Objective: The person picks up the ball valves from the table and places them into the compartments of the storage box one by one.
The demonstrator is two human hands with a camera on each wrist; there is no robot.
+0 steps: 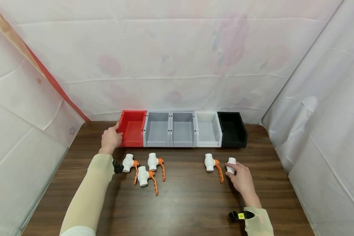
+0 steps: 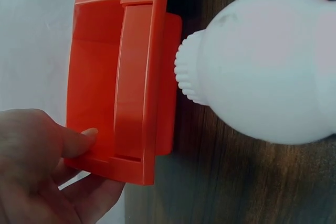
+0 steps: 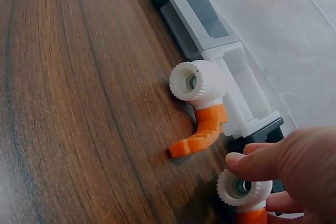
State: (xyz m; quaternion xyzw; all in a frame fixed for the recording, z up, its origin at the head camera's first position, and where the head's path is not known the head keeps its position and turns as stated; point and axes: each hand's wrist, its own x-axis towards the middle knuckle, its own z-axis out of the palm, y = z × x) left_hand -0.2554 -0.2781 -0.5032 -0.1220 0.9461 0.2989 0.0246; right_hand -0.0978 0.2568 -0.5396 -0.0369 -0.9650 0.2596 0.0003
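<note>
My left hand (image 1: 110,139) grips the left wall of the red bin (image 1: 133,129). In the left wrist view its thumb lies over the inside of that wall and its fingers are outside. My right hand (image 1: 242,179) pinches a white ball valve (image 1: 231,166) between thumb and fingers at the table's right; a bit of its orange handle (image 3: 252,216) shows in the right wrist view. Just left of it lies another ball valve (image 1: 209,163) with an orange lever. Near my left forearm lie three more: a left one (image 1: 128,163), a front one (image 1: 142,176) and a back one (image 1: 152,162).
Right of the red bin, touching in a row, stand two grey bins (image 1: 157,129), a white bin (image 1: 207,131) and a black bin (image 1: 232,129). The row stands at the back of the brown wooden table (image 1: 183,203), before a white patterned curtain (image 1: 177,59).
</note>
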